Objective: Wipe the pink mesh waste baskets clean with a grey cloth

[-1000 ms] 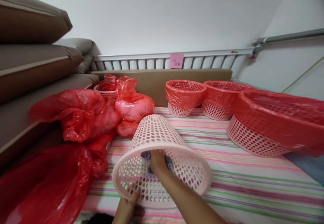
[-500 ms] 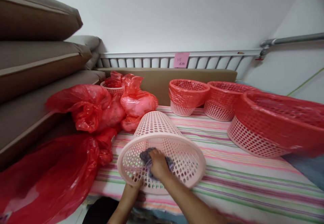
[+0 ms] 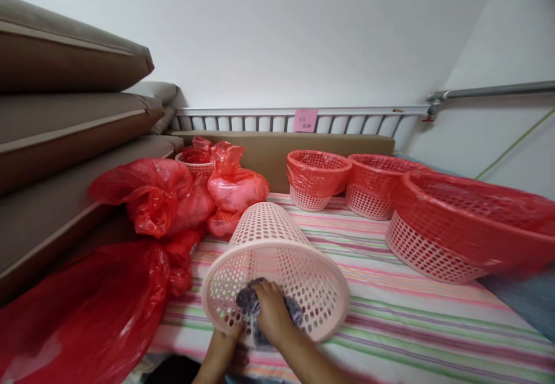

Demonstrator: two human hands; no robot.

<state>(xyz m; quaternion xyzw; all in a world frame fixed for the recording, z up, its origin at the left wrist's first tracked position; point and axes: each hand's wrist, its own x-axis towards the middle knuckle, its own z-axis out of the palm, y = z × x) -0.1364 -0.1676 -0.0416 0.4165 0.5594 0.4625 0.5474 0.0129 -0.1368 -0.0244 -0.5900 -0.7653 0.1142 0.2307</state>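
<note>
A pale pink perforated plastic basket [image 3: 277, 222] lies on its side on the striped sheet, its wide mouth facing me. My left hand [image 3: 232, 335] grips the lower left of its rim, the thumb showing and the other fingers mostly hidden beneath. Inside the mouth, my right hand [image 3: 271, 309] is closed over a crumpled grey-purple cloth [image 3: 248, 300] and presses it against the basket's lower inner wall.
Three upright baskets with red bag liners [image 3: 318, 167] stand at the right. Knotted red plastic bags [image 3: 236, 184] and a loose red bag [image 3: 99, 309] lie at the left, beside stacked brown cushions [image 3: 69, 118]. A white radiator [image 3: 255, 122] with a pink note [image 3: 306, 120] runs behind.
My right hand and the cloth have shifted slightly down and toward the basket's mouth. The whole scene sits a little lower as the camera tilts up. The left hand keeps its hold.
</note>
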